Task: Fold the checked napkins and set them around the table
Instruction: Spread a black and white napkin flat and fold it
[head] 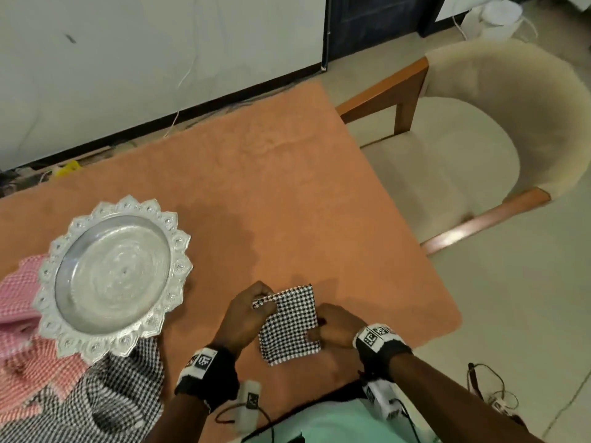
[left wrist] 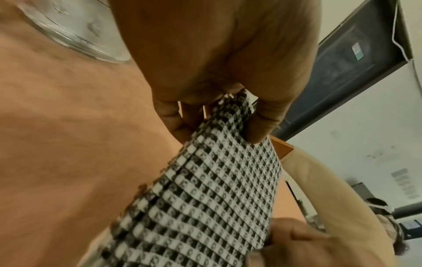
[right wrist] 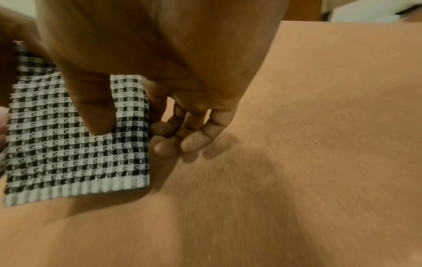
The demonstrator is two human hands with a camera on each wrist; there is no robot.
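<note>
Left hand (head: 244, 314) and right hand (head: 335, 324) — both pinching black checked napkin (head: 289, 327), folded, above table (head: 256, 174)

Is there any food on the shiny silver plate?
No, the silver plate shows only its bare, shiny middle in the head view, with nothing lying in it.

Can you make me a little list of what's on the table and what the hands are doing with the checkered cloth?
being folded: black-and-white checked napkin, already folded small, on the orange table
left hand: pinches the napkin's far left corner
right hand: pinches the napkin's right edge, thumb on top
silver plate: left of the hands, scalloped rim, nothing on it
waiting cloths: a pink checked cloth and a black checked cloth, partly under the plate
chair: cream, right of the table
</note>
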